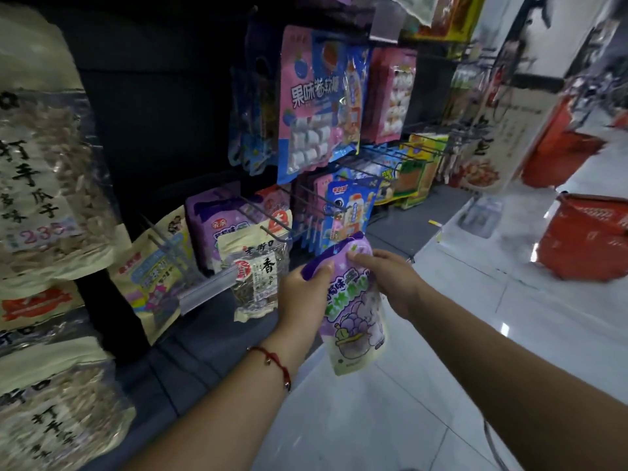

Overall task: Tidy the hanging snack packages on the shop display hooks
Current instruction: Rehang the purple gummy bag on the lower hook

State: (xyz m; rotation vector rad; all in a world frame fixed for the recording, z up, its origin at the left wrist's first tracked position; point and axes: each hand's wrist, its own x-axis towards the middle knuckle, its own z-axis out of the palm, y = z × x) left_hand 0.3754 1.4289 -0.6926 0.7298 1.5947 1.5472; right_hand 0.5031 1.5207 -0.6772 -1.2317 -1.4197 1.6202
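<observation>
**Purple snack pouch held in both hands before the hook rack**

The soft purple plastic snack pouch with a grape drawing (353, 311) hangs in the air, just near of the dark display rack's lower hooks. The left hand (304, 295) grips its top left corner, thumb curled over the purple header; the right hand (387, 280) pinches the top right edge, fingertips on the front. Its green lettering is partly covered and not fully readable.

Just left of the pouch, a clear bag of dark seeds with a cream label (258, 277) shows the character "香". Farther left, a matching purple pouch (217, 229) hangs on a wire hook (275, 229). Above, a large pink-and-blue bag of white sweets (319, 103) reads "果味卷软糖". At the near left, a big cream bag of pale seeds (44, 164) carries "打手瓜子" and a tag "235".

To the right, glossy white floor tiles (441, 334) lie open, with red shopping baskets (584, 239) farther right.
</observation>
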